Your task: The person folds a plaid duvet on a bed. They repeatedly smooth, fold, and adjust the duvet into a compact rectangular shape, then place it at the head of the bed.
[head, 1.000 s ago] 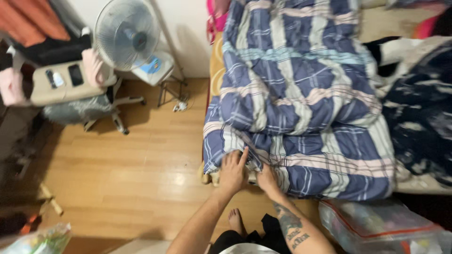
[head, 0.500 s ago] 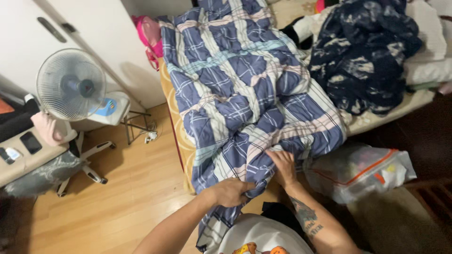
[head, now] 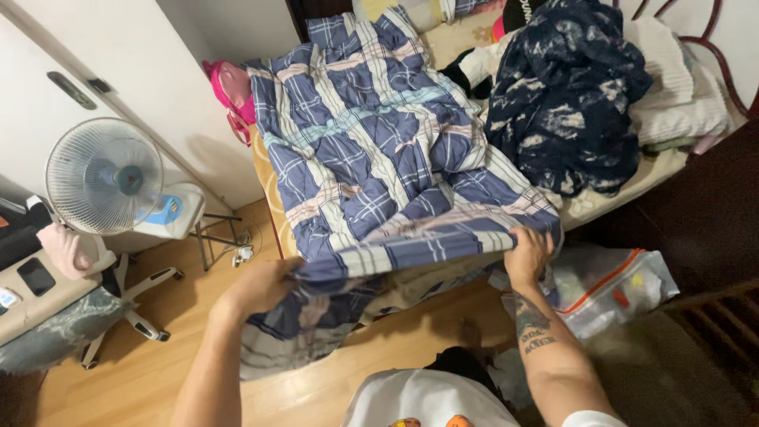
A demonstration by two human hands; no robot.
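A blue plaid duvet (head: 379, 150) with white and pink stripes lies rumpled along the bed (head: 609, 202). My left hand (head: 257, 289) grips its near edge at the left corner. My right hand (head: 528, 255) grips the same edge at the right corner. The edge is stretched taut between both hands and lifted off the foot of the bed, with a fold of cloth hanging down below it towards the wooden floor (head: 158, 372).
A dark blue patterned blanket (head: 569, 103) and white bedding (head: 680, 95) are heaped on the bed's right side. A clear zip bag (head: 613, 289) sits on the floor by my right hand. A white fan (head: 103, 175), an office chair (head: 71, 308) and a pink bag (head: 231, 88) stand at left.
My hands have moved apart along the duvet's near edge, left hand going left and right hand going right, and the edge has been lifted and pulled straight. The view has tilted up the bed.
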